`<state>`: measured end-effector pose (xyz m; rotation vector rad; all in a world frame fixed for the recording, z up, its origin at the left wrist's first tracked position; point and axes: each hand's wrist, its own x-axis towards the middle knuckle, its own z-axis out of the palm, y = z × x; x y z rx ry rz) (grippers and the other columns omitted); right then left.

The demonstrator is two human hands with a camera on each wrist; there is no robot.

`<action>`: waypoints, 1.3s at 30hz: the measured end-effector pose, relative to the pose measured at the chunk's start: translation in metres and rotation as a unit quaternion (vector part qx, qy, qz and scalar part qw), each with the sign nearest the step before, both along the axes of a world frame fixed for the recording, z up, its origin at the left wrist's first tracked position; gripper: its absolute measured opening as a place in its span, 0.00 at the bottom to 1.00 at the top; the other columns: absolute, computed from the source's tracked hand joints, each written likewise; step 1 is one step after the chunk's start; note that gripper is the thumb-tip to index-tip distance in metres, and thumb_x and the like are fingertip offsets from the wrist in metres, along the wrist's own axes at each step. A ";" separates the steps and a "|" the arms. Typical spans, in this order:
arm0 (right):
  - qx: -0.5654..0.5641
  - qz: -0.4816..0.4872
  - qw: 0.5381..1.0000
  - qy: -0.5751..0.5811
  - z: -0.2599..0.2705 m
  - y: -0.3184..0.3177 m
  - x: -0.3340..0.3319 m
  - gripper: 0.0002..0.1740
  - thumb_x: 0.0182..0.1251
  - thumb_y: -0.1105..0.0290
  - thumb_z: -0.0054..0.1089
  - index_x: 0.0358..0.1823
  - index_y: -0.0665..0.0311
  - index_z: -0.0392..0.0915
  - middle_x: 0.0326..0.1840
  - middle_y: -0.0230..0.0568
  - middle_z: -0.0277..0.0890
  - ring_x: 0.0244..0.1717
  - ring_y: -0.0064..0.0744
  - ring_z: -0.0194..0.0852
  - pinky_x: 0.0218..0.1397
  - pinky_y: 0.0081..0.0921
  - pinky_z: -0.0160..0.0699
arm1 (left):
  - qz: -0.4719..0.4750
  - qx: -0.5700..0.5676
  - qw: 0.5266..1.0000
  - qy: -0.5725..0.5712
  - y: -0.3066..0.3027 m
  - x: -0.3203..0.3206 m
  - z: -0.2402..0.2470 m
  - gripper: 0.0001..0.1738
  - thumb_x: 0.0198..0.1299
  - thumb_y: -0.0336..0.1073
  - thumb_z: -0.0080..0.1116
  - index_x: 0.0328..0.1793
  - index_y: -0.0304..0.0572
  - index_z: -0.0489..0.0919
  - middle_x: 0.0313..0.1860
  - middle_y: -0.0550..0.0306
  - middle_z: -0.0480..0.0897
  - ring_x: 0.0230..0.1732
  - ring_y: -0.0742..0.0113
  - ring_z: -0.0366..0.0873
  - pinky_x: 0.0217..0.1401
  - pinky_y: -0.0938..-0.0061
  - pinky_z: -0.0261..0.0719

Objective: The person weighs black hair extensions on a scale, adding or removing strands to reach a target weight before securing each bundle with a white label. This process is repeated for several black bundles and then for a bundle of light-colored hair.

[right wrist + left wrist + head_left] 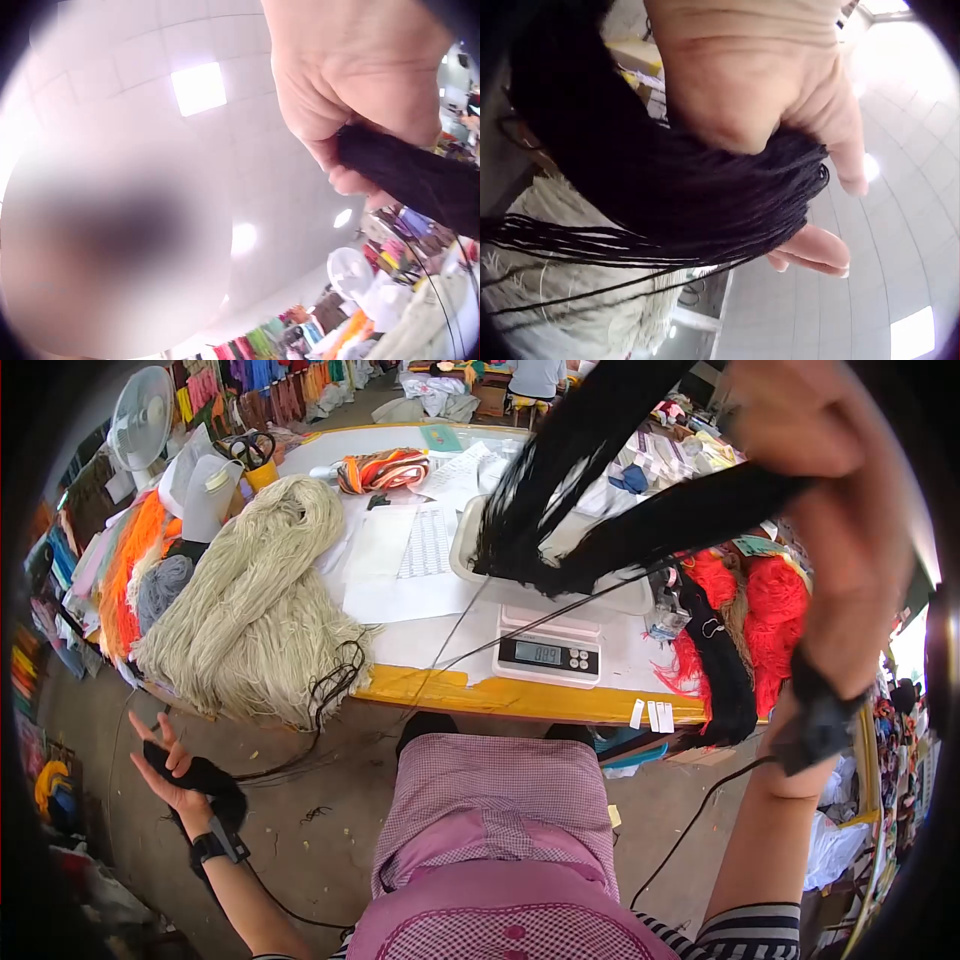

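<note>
High at the right of the head view, my right hand (845,510) grips a hank of black yarn (585,440). Its loose lengths hang over a pale tray (465,545) on a digital kitchen scale (548,658). In the right wrist view the fingers (352,182) curl round the yarn. My left hand (180,785) is low at the left, beside the table, fingers spread. More black yarn (697,187) drapes across that palm between thumb and fingers, and thin strands of it trail toward the table.
A big pale green hank (260,590) spills over the table's front edge (420,685). Red yarn (775,600) and black yarn (715,660) hang at the right. Papers (410,550), a variegated orange skein (385,470), scissors (255,448) and a fan (142,418) stand farther back.
</note>
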<state>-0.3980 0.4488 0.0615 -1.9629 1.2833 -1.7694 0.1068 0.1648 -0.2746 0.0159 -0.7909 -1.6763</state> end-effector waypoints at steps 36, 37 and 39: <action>0.325 -0.308 0.882 -0.146 -0.283 0.129 -0.013 0.12 0.61 0.69 0.69 0.40 0.66 0.75 0.34 0.37 0.80 0.36 0.25 0.80 0.41 0.24 0.79 | -0.452 -0.250 0.688 -0.509 0.194 -0.347 0.088 0.43 0.63 0.29 0.59 0.80 0.37 0.50 0.29 0.60 0.80 0.21 0.79 0.72 0.28 0.85 0.72; 0.268 -0.401 0.870 -0.098 -0.290 0.139 -0.026 0.12 0.60 0.70 0.69 0.38 0.66 0.75 0.32 0.39 0.78 0.32 0.25 0.78 0.37 0.24 0.78 | -0.439 -0.241 0.709 -0.496 0.193 -0.348 0.085 0.42 0.63 0.28 0.58 0.80 0.37 0.50 0.27 0.61 0.80 0.20 0.80 0.71 0.27 0.85 0.71; 0.215 -0.514 0.830 0.024 -0.298 0.153 -0.052 0.10 0.54 0.73 0.70 0.36 0.65 0.79 0.31 0.38 0.75 0.35 0.35 0.74 0.40 0.30 0.74 | -0.431 -0.217 0.727 -0.488 0.195 -0.353 0.084 0.42 0.63 0.27 0.57 0.81 0.38 0.50 0.26 0.61 0.80 0.20 0.81 0.70 0.25 0.87 0.69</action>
